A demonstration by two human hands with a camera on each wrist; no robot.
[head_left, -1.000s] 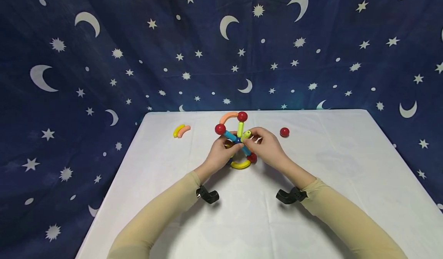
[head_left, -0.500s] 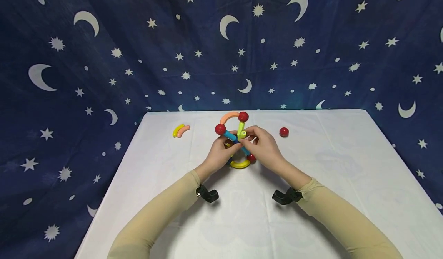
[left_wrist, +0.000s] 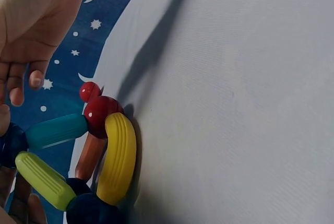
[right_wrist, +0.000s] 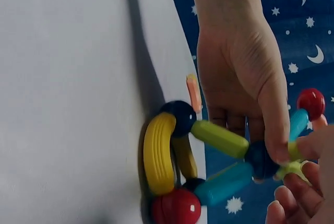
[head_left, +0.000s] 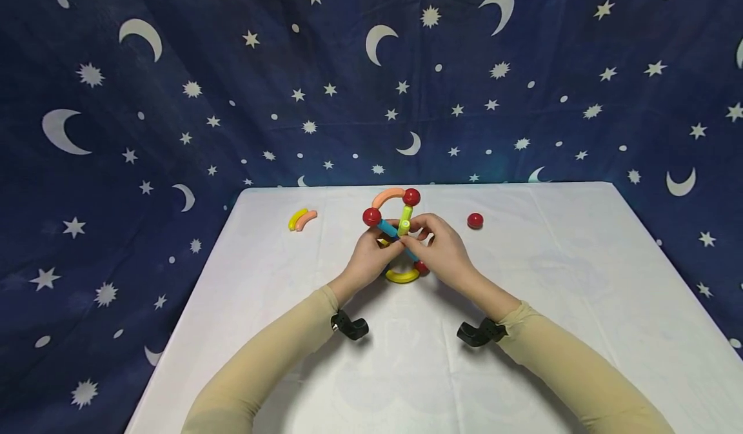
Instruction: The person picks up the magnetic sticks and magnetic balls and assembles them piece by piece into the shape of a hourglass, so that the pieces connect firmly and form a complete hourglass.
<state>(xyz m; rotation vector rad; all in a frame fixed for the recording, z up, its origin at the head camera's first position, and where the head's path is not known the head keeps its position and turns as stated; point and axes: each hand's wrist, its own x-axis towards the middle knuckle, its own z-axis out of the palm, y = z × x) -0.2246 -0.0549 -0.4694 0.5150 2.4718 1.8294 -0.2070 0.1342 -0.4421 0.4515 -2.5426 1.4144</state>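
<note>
In the head view, both hands hold a model of magnetic rods and balls above the white table. My left hand [head_left: 369, 253] grips it from the left; in the right wrist view, its thumb presses the dark blue middle ball [right_wrist: 261, 160]. My right hand [head_left: 444, 248] pinches a short lime green magnetic rod [head_left: 404, 227] by that ball, its free end towards the camera. Above are two red balls [head_left: 371, 217] joined by a curved orange rod [head_left: 387, 197]. Below, curved yellow rods [left_wrist: 117, 158], a red ball [right_wrist: 176, 206] and dark blue balls form the base. Fingers partly hide the middle.
On the white table [head_left: 406, 369], a loose yellow curved rod [head_left: 297, 218] and an orange one [head_left: 306, 220] lie at the back left. A single red ball [head_left: 475, 220] sits at the back right. A starry blue cloth [head_left: 325, 79] hangs behind the table.
The pinched lime green rod has swung left, now in front of the upright lime rod. My right hand has shifted slightly left. The left hand keeps its hold, and the model has turned a little.
</note>
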